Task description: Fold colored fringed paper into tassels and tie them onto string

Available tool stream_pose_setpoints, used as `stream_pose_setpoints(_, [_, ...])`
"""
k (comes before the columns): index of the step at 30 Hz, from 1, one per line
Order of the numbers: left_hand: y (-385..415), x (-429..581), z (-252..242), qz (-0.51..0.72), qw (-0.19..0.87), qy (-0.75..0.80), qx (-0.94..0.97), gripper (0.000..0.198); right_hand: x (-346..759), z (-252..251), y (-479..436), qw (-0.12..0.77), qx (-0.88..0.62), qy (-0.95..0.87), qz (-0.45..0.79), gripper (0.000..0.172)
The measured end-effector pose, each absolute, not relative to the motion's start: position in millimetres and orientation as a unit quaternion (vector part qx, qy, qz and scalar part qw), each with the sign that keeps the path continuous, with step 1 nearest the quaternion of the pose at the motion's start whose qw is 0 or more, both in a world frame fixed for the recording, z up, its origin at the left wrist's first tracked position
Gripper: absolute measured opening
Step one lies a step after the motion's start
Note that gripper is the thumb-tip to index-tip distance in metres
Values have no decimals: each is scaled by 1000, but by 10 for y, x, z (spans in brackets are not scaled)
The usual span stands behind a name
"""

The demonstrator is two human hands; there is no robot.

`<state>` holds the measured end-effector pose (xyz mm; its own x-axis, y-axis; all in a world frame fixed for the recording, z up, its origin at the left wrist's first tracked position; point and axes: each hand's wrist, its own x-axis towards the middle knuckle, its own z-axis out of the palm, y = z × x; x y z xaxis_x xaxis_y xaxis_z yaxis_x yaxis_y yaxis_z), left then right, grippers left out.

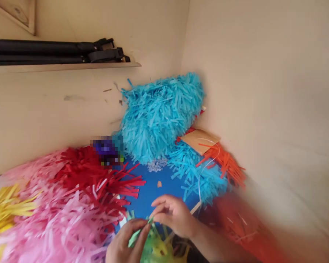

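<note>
My left hand (126, 241) is closed in a pinch on a small piece of green tissue paper (150, 220), low in the view. From the right, my right hand (175, 216) meets it, thumb and index finger pinched on the same green paper, its other fingers loosely curled. Just beneath both hands lies a green and yellow fringed paper tassel (156, 250), partly hidden by the left hand and cut off by the lower edge.
A blue tabletop (148, 186) carries pink (63, 223), red (84, 175) and yellow fringe (8, 204) on the left. Turquoise fringe (159, 117) piles up at the back, near brown cardboard (200, 140) and orange fringe (224, 162). Walls close the corner; a shelf (71, 67) holds black gear.
</note>
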<state>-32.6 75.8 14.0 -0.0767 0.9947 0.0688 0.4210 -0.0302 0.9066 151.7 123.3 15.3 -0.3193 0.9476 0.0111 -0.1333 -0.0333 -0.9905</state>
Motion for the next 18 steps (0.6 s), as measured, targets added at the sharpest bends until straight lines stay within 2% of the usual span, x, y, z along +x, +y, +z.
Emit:
stream_pose_setpoints(2, [746,-236,223,444,491,614,431,34,1520,157,1258,426,-339,-524,655,36])
stream_pose_setpoints(4, [753,-172,246,475,573,581,329,39,1496,176,1269,423,-344,-558,625,23])
stream_pose_setpoints(8, [768,-149,208,508,587,554,299,35,1439,255,1259,422,-364,-623,549,18])
stream_pose_setpoints(12, [762,-173,166,494,502,586,402,25,1402,247,1249,436,-384,-642,501,16])
stream_pose_setpoints(16, [735,-169,104,473,274,581,603,9,1404,191,1266,471,-381,-628,488,16])
stream_pose_setpoints(18, [740,-154,87,477,184,571,642,5,1428,186,1284,473,-364,-628,500,16])
